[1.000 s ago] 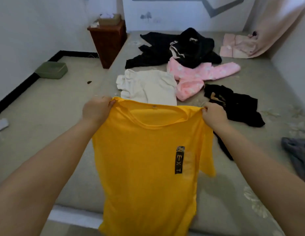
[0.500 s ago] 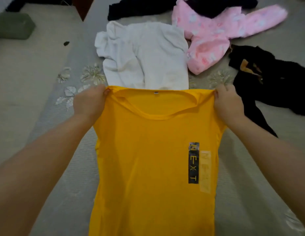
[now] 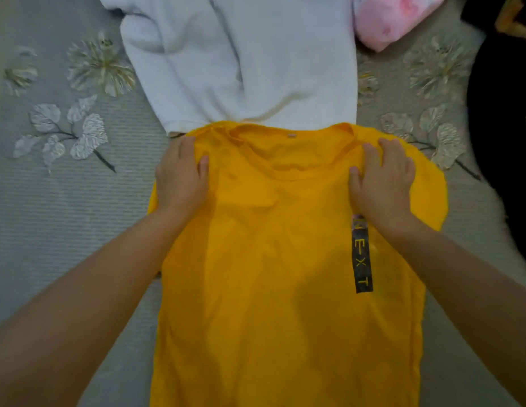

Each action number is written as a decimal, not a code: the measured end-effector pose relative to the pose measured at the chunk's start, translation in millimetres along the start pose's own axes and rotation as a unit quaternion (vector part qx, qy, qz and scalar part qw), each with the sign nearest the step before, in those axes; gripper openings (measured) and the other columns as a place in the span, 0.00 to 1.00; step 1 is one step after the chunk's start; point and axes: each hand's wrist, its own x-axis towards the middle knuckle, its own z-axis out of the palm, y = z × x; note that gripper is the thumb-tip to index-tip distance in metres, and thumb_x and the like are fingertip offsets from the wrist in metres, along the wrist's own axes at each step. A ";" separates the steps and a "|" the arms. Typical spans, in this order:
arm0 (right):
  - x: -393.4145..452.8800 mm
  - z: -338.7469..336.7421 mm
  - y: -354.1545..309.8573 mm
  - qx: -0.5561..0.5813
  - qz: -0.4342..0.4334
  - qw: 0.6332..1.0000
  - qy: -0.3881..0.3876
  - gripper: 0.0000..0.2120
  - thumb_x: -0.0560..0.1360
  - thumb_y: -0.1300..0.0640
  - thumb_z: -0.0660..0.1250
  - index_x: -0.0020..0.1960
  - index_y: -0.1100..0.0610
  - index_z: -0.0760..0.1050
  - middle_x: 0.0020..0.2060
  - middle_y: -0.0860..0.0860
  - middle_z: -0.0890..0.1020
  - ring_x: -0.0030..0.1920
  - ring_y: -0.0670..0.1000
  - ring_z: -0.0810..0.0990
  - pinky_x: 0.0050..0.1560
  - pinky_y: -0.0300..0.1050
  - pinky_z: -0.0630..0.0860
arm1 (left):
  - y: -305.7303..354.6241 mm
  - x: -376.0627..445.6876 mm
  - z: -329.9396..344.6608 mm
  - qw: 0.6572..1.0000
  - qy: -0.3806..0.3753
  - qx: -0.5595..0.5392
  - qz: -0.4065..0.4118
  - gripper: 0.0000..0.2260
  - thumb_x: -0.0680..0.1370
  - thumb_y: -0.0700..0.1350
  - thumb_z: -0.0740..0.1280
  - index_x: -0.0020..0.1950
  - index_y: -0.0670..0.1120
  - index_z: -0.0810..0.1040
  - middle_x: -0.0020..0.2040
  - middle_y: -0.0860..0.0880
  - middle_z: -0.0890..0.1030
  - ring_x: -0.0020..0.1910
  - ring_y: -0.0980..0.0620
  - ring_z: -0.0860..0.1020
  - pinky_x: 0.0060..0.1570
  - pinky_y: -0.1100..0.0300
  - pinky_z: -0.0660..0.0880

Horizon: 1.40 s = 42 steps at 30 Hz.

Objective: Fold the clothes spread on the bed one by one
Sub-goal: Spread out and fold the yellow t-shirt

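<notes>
Yellow T-shirt (image 3: 285,274), held up by its shoulders half a second ago, now lies flat on the grey flower-patterned bed (image 3: 65,215), collar touching the hem of the white T-shirt (image 3: 241,63) beyond it. Both the left hand (image 3: 181,177) and the right hand (image 3: 383,180) have let go their pinch and press the shoulders down, fingers (image 3: 388,148) spread and nearly straight. Thin, smooth cloth carries a black vertical "NEXT" strip (image 3: 364,259); a fuzzy pink garment (image 3: 388,22) lies beyond.
</notes>
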 end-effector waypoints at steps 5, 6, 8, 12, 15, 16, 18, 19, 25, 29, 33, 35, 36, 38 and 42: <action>-59.9 24.7 -47.9 0.022 -0.155 0.988 0.017 0.22 0.72 0.54 0.57 0.58 0.67 0.76 0.59 0.69 0.74 0.62 0.71 0.70 0.57 0.73 0.64 | -63.5 -35.4 -17.0 0.995 -0.011 -0.068 -0.077 0.15 0.79 0.40 0.57 0.63 0.35 0.69 0.58 0.34 0.74 0.58 0.37 0.71 0.55 0.49 0.65; -63.9 31.2 -63.2 0.014 -0.183 0.983 0.010 0.22 0.71 0.54 0.57 0.57 0.66 0.77 0.59 0.68 0.75 0.60 0.71 0.71 0.54 0.74 0.65 | -73.0 -39.9 -20.7 0.992 -0.030 -0.087 -0.092 0.14 0.79 0.40 0.57 0.62 0.35 0.70 0.57 0.34 0.75 0.58 0.38 0.72 0.54 0.50 0.66; -66.8 47.4 -98.3 0.007 -0.228 0.974 -0.004 0.22 0.71 0.52 0.57 0.59 0.63 0.76 0.61 0.66 0.75 0.62 0.70 0.71 0.55 0.74 0.64 | -88.7 -45.6 -25.1 0.986 -0.072 -0.111 -0.101 0.14 0.79 0.38 0.57 0.62 0.36 0.71 0.58 0.36 0.75 0.58 0.40 0.72 0.54 0.52 0.66; -58.2 76.6 -133.5 0.010 -0.202 0.975 -0.092 0.25 0.77 0.48 0.57 0.72 0.53 0.62 0.74 0.58 0.56 0.74 0.60 0.52 0.69 0.66 0.44 | -80.8 -51.7 -22.2 0.963 -0.128 -0.189 -0.145 0.13 0.79 0.38 0.57 0.62 0.39 0.72 0.50 0.46 0.74 0.50 0.51 0.71 0.43 0.64 0.64; -56.8 88.0 -136.1 0.001 -0.168 0.983 -0.076 0.25 0.77 0.46 0.55 0.72 0.52 0.61 0.73 0.56 0.58 0.74 0.59 0.54 0.69 0.64 0.45 | -75.3 -56.7 -18.5 0.946 -0.159 -0.234 -0.159 0.11 0.78 0.39 0.60 0.60 0.39 0.73 0.49 0.47 0.74 0.49 0.51 0.72 0.46 0.60 0.68; -57.6 88.0 -137.7 0.000 -0.169 0.984 -0.062 0.25 0.76 0.46 0.55 0.70 0.53 0.65 0.71 0.57 0.63 0.72 0.61 0.59 0.68 0.67 0.49 | -75.0 -58.7 -18.4 0.943 -0.163 -0.246 -0.156 0.12 0.78 0.40 0.62 0.61 0.41 0.72 0.50 0.48 0.74 0.50 0.52 0.72 0.48 0.59 0.69; -57.6 87.5 -139.9 -0.009 -0.169 0.985 -0.044 0.25 0.73 0.47 0.54 0.67 0.55 0.70 0.67 0.59 0.69 0.68 0.63 0.67 0.64 0.70 0.56 | -76.6 -61.4 -17.4 0.944 -0.165 -0.243 -0.149 0.14 0.76 0.41 0.65 0.61 0.42 0.72 0.50 0.50 0.74 0.49 0.54 0.72 0.45 0.64 0.66; -56.2 87.1 -141.2 -0.017 -0.168 0.985 -0.042 0.25 0.73 0.47 0.54 0.66 0.56 0.71 0.66 0.59 0.71 0.67 0.64 0.68 0.63 0.71 0.57 | -77.7 -61.6 -18.2 0.947 -0.163 -0.233 -0.149 0.12 0.76 0.42 0.66 0.58 0.41 0.74 0.48 0.50 0.74 0.47 0.54 0.72 0.41 0.65 0.64; -54.0 81.5 -146.8 -0.029 -0.147 0.984 -0.091 0.28 0.72 0.45 0.50 0.68 0.55 0.69 0.69 0.59 0.68 0.69 0.63 0.64 0.65 0.69 0.53 | -109.5 -53.9 -48.9 0.933 0.006 -0.268 -0.239 0.11 0.76 0.37 0.61 0.36 0.50 0.70 0.32 0.55 0.70 0.32 0.62 0.68 0.31 0.71 0.64; -52.2 78.8 -151.2 -0.042 -0.150 0.984 -0.091 0.28 0.72 0.46 0.52 0.66 0.58 0.71 0.66 0.61 0.71 0.66 0.66 0.68 0.61 0.72 0.56 | -133.5 -41.0 -64.9 0.935 0.102 -0.228 -0.253 0.03 0.77 0.39 0.61 0.45 0.46 0.71 0.33 0.58 0.68 0.30 0.71 0.70 0.31 0.70 0.63; -50.2 80.1 -152.1 -0.056 -0.156 0.983 -0.073 0.27 0.71 0.47 0.53 0.64 0.59 0.73 0.64 0.61 0.73 0.64 0.67 0.70 0.59 0.73 0.58 | -150.9 -29.9 -64.7 0.926 0.129 -0.212 -0.283 0.11 0.78 0.44 0.61 0.56 0.39 0.74 0.38 0.57 0.72 0.36 0.64 0.71 0.42 0.65 0.65; -50.8 82.0 -150.9 -0.053 -0.158 0.984 -0.070 0.27 0.71 0.47 0.53 0.64 0.59 0.73 0.64 0.61 0.73 0.64 0.67 0.70 0.59 0.73 0.58 | -157.6 -39.2 -60.3 0.928 0.028 -0.210 -0.306 0.16 0.78 0.48 0.63 0.61 0.40 0.71 0.47 0.50 0.75 0.46 0.54 0.73 0.48 0.60 0.67; -51.7 82.3 -150.8 -0.051 -0.159 0.983 -0.072 0.27 0.71 0.47 0.53 0.64 0.59 0.73 0.64 0.61 0.73 0.64 0.67 0.69 0.60 0.73 0.57 | -160.7 -48.6 -57.4 0.939 -0.036 -0.185 -0.289 0.17 0.76 0.49 0.65 0.60 0.41 0.73 0.49 0.48 0.75 0.48 0.51 0.73 0.48 0.59 0.67; -52.5 82.8 -150.4 -0.048 -0.161 0.983 -0.071 0.27 0.72 0.46 0.52 0.65 0.58 0.72 0.65 0.61 0.71 0.65 0.67 0.68 0.61 0.72 0.56 | -164.5 -67.7 -52.8 0.954 -0.110 -0.143 -0.239 0.09 0.74 0.46 0.69 0.50 0.43 0.77 0.42 0.48 0.75 0.44 0.50 0.72 0.42 0.59 0.66; -53.2 82.9 -149.0 -0.029 -0.148 0.985 -0.085 0.29 0.72 0.45 0.50 0.68 0.57 0.69 0.68 0.61 0.68 0.69 0.65 0.64 0.64 0.70 0.52 | -167.8 -81.5 -55.1 0.933 -0.098 -0.219 -0.270 0.10 0.75 0.37 0.66 0.34 0.45 0.71 0.30 0.51 0.67 0.32 0.54 0.66 0.32 0.62 0.61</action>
